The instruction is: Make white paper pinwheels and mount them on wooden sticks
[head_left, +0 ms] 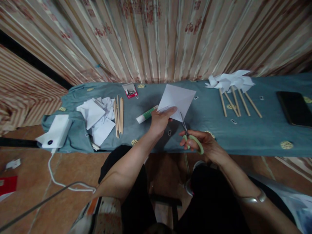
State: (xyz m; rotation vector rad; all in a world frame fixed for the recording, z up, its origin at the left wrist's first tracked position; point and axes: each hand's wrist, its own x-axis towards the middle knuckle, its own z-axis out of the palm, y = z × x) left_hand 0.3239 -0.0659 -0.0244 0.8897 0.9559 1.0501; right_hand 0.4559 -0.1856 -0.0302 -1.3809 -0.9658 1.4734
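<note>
A square sheet of white paper [181, 96] with crease lines is pinched in my left hand [162, 120], thumb on top. My right hand [202, 143] grips green-handled scissors [198, 144], fingers through the loops. The blades meet the paper's lower corner, near my left fingertips. Just behind my left hand lies a glue stick [146, 114] with a green and white label. Farther left are several wooden sticks [118, 117] side by side and a loose pile of white paper pieces [95, 113].
A small red box of metal pins [131, 91] stands open at the back. Several paper pinwheels on sticks [231, 83] lie to the right, with a dark phone [294, 107] beyond. A white device [57, 130] with a cable sits at the left end. A striped curtain [156, 39] hangs behind.
</note>
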